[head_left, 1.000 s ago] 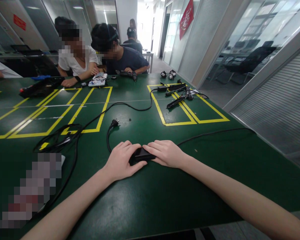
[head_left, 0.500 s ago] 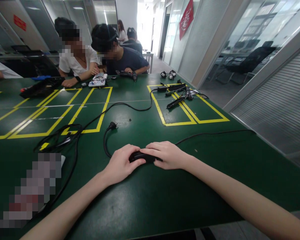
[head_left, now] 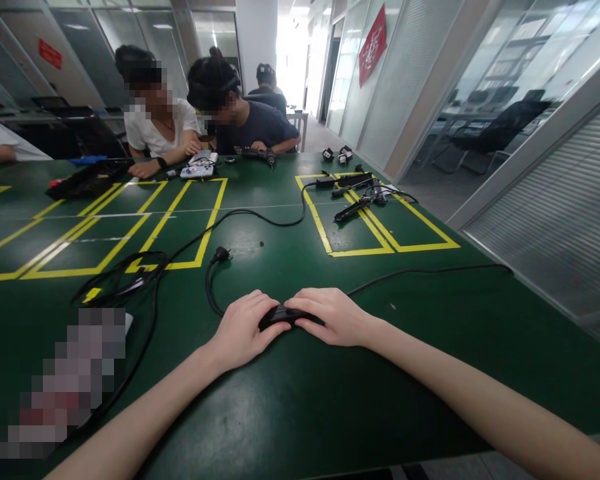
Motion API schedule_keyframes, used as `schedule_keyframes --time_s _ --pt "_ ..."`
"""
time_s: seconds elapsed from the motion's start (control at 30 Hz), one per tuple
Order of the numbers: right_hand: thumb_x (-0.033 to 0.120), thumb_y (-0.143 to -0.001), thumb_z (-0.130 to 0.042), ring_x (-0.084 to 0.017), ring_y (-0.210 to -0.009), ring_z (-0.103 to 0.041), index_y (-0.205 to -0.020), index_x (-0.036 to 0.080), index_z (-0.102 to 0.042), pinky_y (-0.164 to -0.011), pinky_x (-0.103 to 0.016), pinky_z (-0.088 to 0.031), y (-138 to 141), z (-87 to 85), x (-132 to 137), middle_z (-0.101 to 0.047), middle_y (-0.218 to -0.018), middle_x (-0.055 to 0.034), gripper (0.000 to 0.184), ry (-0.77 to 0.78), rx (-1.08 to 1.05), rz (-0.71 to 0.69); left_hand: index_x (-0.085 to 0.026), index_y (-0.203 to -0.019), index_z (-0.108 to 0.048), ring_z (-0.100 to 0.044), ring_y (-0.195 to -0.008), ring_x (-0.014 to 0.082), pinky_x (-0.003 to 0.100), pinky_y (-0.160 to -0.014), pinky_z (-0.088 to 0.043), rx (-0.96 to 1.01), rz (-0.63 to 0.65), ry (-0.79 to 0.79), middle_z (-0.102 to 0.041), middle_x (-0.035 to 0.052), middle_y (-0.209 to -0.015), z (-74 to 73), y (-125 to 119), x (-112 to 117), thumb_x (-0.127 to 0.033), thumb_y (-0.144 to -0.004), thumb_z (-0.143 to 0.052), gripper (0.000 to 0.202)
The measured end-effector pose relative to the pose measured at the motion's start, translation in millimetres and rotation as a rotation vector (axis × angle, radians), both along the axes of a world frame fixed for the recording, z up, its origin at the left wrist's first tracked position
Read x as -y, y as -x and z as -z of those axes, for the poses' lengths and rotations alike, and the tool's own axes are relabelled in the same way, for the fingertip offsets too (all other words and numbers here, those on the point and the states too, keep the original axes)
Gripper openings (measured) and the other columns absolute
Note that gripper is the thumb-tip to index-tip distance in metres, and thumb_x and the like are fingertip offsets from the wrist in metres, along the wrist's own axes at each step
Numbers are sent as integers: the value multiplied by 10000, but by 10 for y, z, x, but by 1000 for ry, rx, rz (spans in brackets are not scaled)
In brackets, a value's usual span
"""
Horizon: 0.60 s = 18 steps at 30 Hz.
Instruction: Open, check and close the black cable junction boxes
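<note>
Both hands grip a slim, glossy black casing [head_left: 283, 315] on the green table in front of me. Its kind is not clear, since fingers cover most of it. My left hand [head_left: 245, 330] wraps its left end, thumb along the near side. On the right end lies my right hand [head_left: 333, 317], fingers over the top and thumb at the near edge. A short black cord with a plug [head_left: 222, 254] curves out beyond my left hand. From behind my right hand a thin black cable [head_left: 430, 270] runs to the table's right edge. Where both cords join is hidden.
Coiled black cable [head_left: 125, 277] lies at left, near a blurred flat object [head_left: 65, 380]. Yellow tape frames [head_left: 360, 252] mark the table [head_left: 280, 413]. Black parts and tools [head_left: 353, 193] lie at back right. Two people sit across, by a power drill [head_left: 263, 156] and a white device [head_left: 200, 165].
My right hand has slid slightly left along the casing, its thumb closer to my left hand. The left hand keeps its hold. The view has tilted a little.
</note>
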State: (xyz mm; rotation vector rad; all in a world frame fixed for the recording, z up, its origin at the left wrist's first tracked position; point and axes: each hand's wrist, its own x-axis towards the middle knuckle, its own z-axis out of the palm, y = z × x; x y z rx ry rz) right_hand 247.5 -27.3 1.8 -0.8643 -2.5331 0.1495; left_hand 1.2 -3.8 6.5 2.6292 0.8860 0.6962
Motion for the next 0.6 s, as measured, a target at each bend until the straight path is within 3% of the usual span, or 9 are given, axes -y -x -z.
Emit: schedule_keyframes --time_s 0.13,0.23,0.33,0.4,0.47,0.53,0.6 --pt "359 -1034 -545 -213 -910 -654 -1428 268 -575 -715 -309 -542 27 -47 29 -634 -1226 -135 406 -124 246 -1 -170 -919 -695 -621 -773 199 311 -660 -485 46 6 67 -693 48 -809 -11 -6 -2 -416 -1004 -614 273" --pt "356 -1038 -544 -189 -864 -639 -1480 335 -540 -656 -265 -516 43 -58 47 -616 -1236 -117 442 -140 318 23 -175 -922 -720 -629 -764 192 302 -654 -493 63 -1 141 -694 37 -796 13 -3 -13 -418 -997 -622 273" --pt "347 -1038 -543 -169 -828 -636 -1500 358 -521 -620 -236 -501 27 -38 42 -618 -1205 -96 463 -122 335 53 -187 -1018 -727 -663 -862 223 354 -759 -542 101 9 69 -745 62 -908 38 1 -14 -400 -972 -665 226" --pt "348 -1045 -526 -165 -817 -645 -1515 347 -506 -619 -237 -512 -29 -20 6 -618 -1212 -94 470 -109 291 95 -197 -1219 -679 -659 -1084 276 447 -935 -539 146 13 -90 -743 116 -1168 34 9 -4 -352 -969 -672 294" --pt "353 -1055 -502 -172 -820 -658 -1532 312 -486 -650 -263 -543 -136 -12 -65 -618 -1226 -102 479 -90 178 163 -216 -1368 -598 -588 -1277 310 514 -1059 -483 161 1 -245 -654 149 -1386 17 24 7 -290 -979 -650 400" --pt "353 -1054 -499 -201 -865 -673 -1538 274 -478 -717 -312 -577 -289 -22 -163 -629 -1215 -110 491 -66 3 253 -224 -1391 -578 -566 -1322 308 518 -1085 -469 158 3 -312 -629 150 -1425 7 42 8 -242 -987 -622 406" --pt "361 -1043 -516 -243 -939 -679 -1528 256 -490 -785 -365 -591 -471 -49 -266 -650 -1194 -120 497 -71 -194 358 -221 -1344 -609 -604 -1276 289 487 -1059 -497 129 36 -280 -670 136 -1365 16 54 -3 -221 -993 -601 351"
